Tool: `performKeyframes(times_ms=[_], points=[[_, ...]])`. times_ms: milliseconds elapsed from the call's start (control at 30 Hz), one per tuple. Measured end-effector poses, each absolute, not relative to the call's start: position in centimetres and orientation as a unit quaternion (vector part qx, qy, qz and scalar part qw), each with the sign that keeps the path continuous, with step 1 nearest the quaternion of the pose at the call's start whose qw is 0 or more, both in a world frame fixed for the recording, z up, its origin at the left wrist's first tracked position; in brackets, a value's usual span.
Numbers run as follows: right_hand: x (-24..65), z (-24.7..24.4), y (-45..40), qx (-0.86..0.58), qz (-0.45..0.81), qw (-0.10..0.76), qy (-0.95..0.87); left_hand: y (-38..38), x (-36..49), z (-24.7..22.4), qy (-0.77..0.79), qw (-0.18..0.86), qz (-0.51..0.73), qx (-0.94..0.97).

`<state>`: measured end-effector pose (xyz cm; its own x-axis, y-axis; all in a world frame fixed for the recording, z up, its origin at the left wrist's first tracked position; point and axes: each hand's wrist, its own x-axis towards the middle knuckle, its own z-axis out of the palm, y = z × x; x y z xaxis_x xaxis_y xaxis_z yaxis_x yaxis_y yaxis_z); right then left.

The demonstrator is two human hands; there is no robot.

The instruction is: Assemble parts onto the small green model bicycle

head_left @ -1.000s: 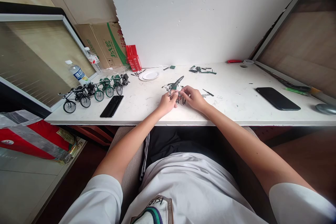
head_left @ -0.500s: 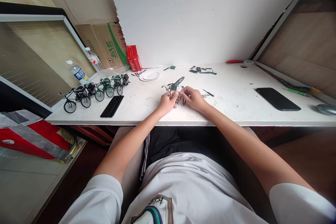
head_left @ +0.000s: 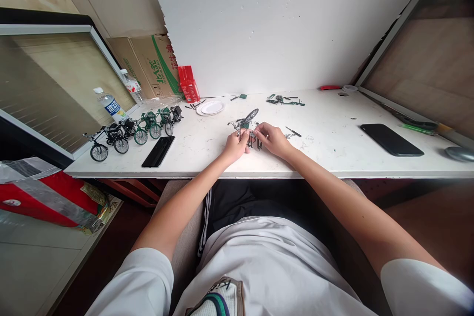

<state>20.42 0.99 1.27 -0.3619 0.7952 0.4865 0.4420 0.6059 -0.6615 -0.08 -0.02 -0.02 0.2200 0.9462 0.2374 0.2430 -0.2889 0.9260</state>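
Observation:
A partly visible green and black model bicycle (head_left: 252,117) is at the middle of the table, tilted, with one wheel pointing away from me. My left hand (head_left: 236,146) is closed around its near left side, thumb and fingers pinching the frame. From the right, my right hand (head_left: 272,138) has its fingertips pressed together at the bicycle, beside the left fingertips. Which small part the right fingers pinch is hidden. Just right of that hand, a small screwdriver (head_left: 294,131) lies near some tiny metal parts.
Several finished model bicycles (head_left: 150,125) stand at left, with a phone (head_left: 158,151) before them. White paper plates (head_left: 210,107), a red box (head_left: 188,84) and loose green parts (head_left: 285,100) are at the back. A black phone (head_left: 391,139) lies right; two bottles (head_left: 111,104) stand far left.
Very little differs. Both hands stay at the model bicycle, with only a slight shift of the fingers and the parts between them.

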Motion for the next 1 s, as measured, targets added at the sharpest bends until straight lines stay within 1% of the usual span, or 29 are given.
performKeyframes(times_ms=[467, 733, 1000], points=[[20.32, 1.26, 0.96, -0.384, 0.223, 0.429, -0.786, 0.05, -0.12, -0.11, 0.439, 0.395, 0.444, 0.674], [20.36, 1.30, 1.00, -0.382, 0.241, 0.416, -0.789, 0.05, -0.12, -0.23, 0.426, 0.406, 0.447, 0.674], [20.53, 1.18, 1.30, -0.370, 0.227, 0.419, -0.797, 0.71, -0.11, -0.91, 0.419, 0.414, 0.460, 0.665]])
